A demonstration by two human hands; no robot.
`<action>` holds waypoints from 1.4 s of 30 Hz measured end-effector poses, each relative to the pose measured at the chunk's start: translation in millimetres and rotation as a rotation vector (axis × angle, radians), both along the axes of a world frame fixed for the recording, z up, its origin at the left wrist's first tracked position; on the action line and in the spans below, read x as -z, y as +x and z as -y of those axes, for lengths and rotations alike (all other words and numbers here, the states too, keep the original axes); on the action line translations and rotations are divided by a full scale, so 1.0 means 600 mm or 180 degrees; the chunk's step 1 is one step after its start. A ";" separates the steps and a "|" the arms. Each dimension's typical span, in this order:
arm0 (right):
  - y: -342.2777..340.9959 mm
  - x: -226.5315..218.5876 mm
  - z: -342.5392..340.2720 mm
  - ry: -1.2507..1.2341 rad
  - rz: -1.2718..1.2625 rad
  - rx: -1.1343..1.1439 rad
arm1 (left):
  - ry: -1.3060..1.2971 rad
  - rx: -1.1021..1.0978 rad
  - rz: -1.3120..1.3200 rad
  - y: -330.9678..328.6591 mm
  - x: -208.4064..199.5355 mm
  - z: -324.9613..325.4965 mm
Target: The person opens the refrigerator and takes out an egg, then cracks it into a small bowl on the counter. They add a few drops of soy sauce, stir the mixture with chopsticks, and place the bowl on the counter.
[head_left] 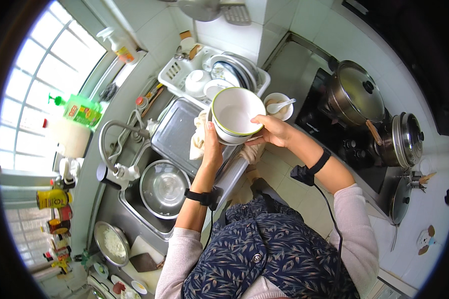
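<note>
Both my hands carry a small stack of bowls. On top is a white bowl [238, 110] with a green rim, tilted so its inside shows; parts of other bowls show beneath it. My left hand [213, 144] grips the stack's left side, thumb up along the wall. From the right, my right hand [274, 130] closes on it, thumb over the rim and fingers underneath. A beige cloth [198, 139] shows beside my left hand; whether that hand touches it, I cannot tell. Just past my right hand stands a small bowl [283, 113] with a white spoon [279, 105] in it.
Beyond the bowls is a white dish rack [172, 74] with plates and bowls. At left, a metal basin [164, 188] sits in the sink [134, 199] under a curved faucet [106, 137]. A lidded pot [355, 94] stands on the stove [309, 112] at right.
</note>
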State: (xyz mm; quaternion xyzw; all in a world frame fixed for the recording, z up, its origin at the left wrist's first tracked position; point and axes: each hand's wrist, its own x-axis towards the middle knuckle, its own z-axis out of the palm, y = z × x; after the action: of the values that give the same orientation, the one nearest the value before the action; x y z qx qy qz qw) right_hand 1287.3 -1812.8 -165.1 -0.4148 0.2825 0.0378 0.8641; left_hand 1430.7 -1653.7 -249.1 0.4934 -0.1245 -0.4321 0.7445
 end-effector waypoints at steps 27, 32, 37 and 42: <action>-0.092 0.252 0.500 0.0007 -0.0553 0.1826 | 0.1547 0.0373 -0.0444 -0.108 0.106 0.613; -0.068 0.286 0.519 -0.0095 -0.0875 0.1801 | 0.1513 0.0517 -0.0961 -0.091 0.122 0.626; -0.042 0.329 0.534 -0.0411 -0.1092 0.1785 | 0.1443 0.0596 -0.1191 -0.079 0.121 0.634; -0.034 0.368 0.547 -0.0556 -0.0969 0.1597 | 0.1247 0.0928 -0.0698 -0.084 0.075 0.601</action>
State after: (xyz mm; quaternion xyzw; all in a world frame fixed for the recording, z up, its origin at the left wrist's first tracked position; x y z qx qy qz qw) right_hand 1266.8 -2140.9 -386.0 -0.3943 0.5045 -0.1394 0.7553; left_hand 1380.6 -2014.2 -294.1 0.5553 -0.0269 -0.6015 0.5737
